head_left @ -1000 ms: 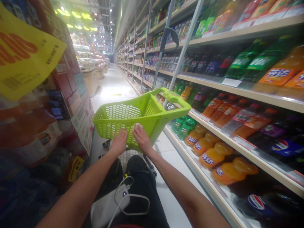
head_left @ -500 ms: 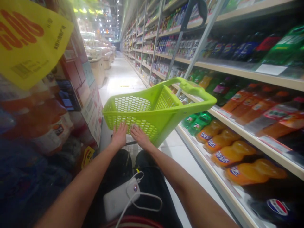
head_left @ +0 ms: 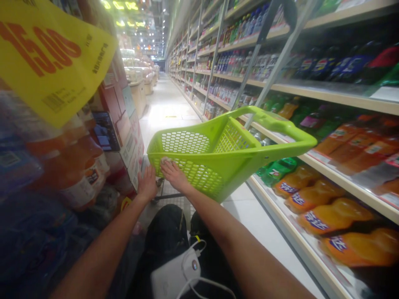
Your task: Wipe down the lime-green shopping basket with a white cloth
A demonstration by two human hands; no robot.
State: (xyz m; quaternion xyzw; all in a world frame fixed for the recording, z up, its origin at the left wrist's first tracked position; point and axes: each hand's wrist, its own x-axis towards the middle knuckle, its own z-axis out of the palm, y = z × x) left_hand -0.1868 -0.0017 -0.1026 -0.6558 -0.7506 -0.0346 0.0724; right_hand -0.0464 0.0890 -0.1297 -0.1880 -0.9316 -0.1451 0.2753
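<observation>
A bright green plastic shopping cart with a honeycomb-holed basket stands crosswise in front of me, its handle toward the right shelf. My right hand lies against the near side of the basket close to its left end, fingers stretched out. Just beyond that end is my left hand, fingers extended upward beside the cart's corner and the stacked cartons; whether it touches either I cannot tell. On my lap rests a white power bank with a white cable plugged in.
Shelves of bottled drinks run along the right, with orange soda bottles on the lowest level. At left, cartons and bottles stand under a yellow price sign. A tiled aisle stretches ahead.
My left hand has moved off the basket's side to beyond its left end. My right hand has slid left along the basket. The view has shifted, so the cart appears farther right.
</observation>
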